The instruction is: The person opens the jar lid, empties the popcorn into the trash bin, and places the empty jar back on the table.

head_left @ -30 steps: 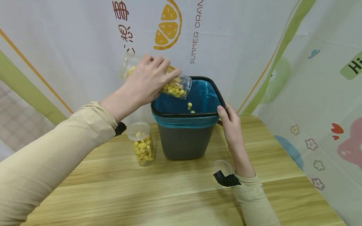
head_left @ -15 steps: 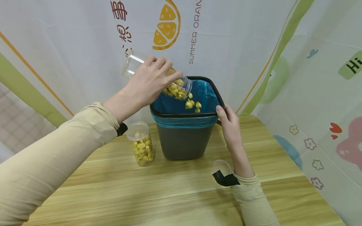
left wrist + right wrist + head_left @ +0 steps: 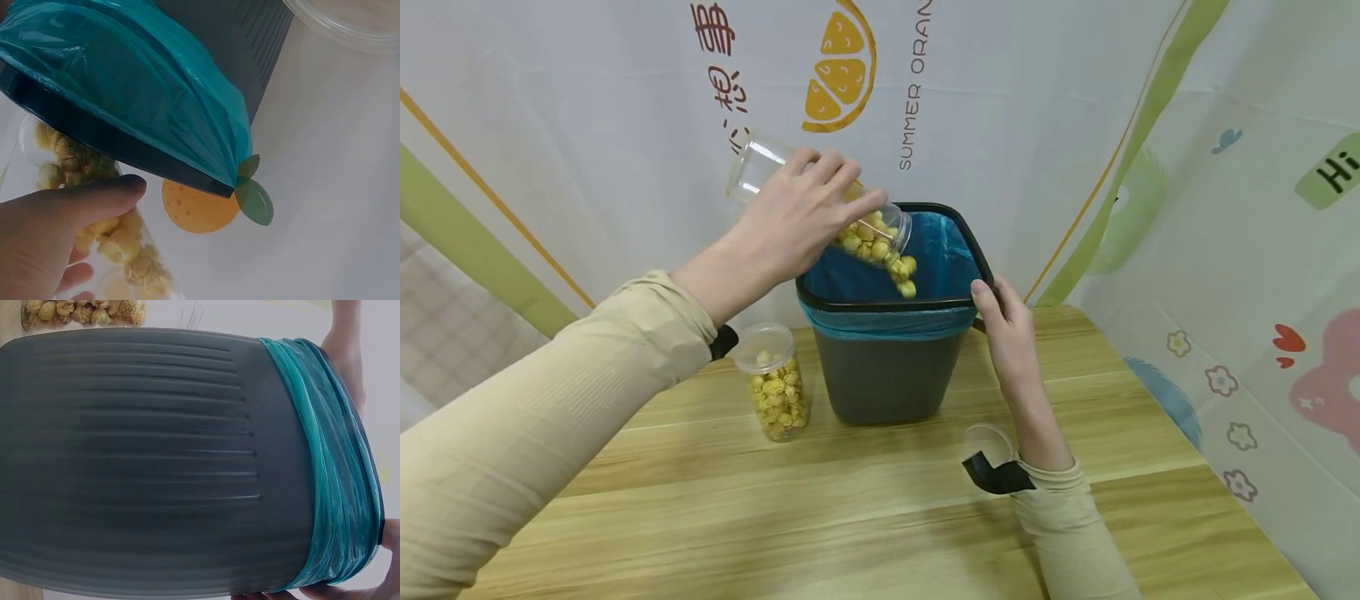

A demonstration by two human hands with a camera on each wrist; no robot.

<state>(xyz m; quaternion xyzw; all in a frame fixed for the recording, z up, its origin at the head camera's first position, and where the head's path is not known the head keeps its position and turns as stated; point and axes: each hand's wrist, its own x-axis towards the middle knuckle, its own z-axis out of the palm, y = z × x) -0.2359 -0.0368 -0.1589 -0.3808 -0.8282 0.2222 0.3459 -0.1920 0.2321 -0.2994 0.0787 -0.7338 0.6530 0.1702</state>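
Tipping steeply over the bin (image 3: 891, 379), the clear jar (image 3: 760, 169) slopes down to the right, its mouth just inside the near-left part of the opening. From where I stand, what has changed over the last second is the popcorn (image 3: 867, 242): yellow pieces showed near the jar's raised base then, and now that end looks bare, the load bunched towards the mouth. One or two loose bits were falling; now a small clump (image 3: 902, 275) hangs right at the lip, above the blue liner (image 3: 947, 250). I take that to mean the pouring is well along, though a fair amount is left in the jar.

The left hand (image 3: 801, 212) has its grip curled round the jar's middle, closed just as far as the jar's width allows. The right hand (image 3: 1011, 329) grips the bin's right-hand corner, thumb over the black rim (image 3: 891, 306) and fingers beneath it; neither that hold nor the bin has noticeably shifted.

Beside the bin, on its left, a second jar (image 3: 777, 390) of popcorn stands upright on the wooden surface (image 3: 820, 517), lid on. A loose clear lid (image 3: 987, 439) lies near the right wrist.
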